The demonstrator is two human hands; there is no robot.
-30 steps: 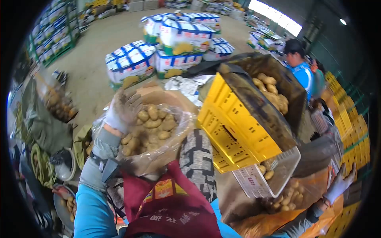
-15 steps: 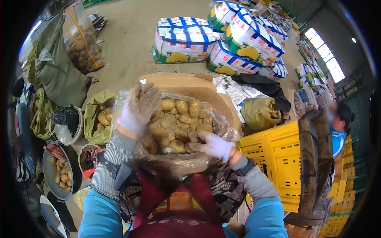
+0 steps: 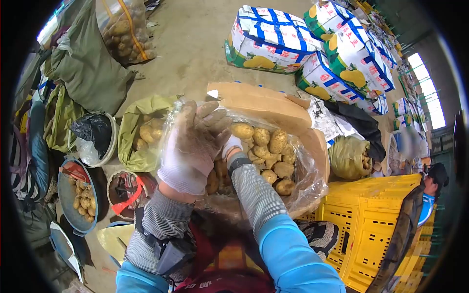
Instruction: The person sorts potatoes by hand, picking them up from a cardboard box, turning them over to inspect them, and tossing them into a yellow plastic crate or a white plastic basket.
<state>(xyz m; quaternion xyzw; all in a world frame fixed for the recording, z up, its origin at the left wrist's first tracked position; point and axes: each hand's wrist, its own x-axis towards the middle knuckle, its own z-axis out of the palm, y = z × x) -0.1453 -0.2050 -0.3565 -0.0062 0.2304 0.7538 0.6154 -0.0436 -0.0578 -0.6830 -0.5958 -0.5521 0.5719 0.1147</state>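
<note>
Raising left hand (image 3: pixel 193 151) wide, gloved palm bare, over left side of cardboard box (image 3: pixel 259 97) in head view. Reaching right hand (image 3: pixel 232 145) into box, just beside left; cannot tell grip, fingers hidden. Showing potatoes (image 3: pixel 261 136) inside box within clear liner (image 3: pixel 312 188), green sack (image 3: pixel 141 110) left of box, yellow crate (image 3: pixel 371 210) right, white-blue bags (image 3: pixel 273 36) beyond.

Strapped potato-print bags (image 3: pixel 273 39) (blue straps, white tops) near a grey-green sack (image 3: pixel 93 63).
</note>
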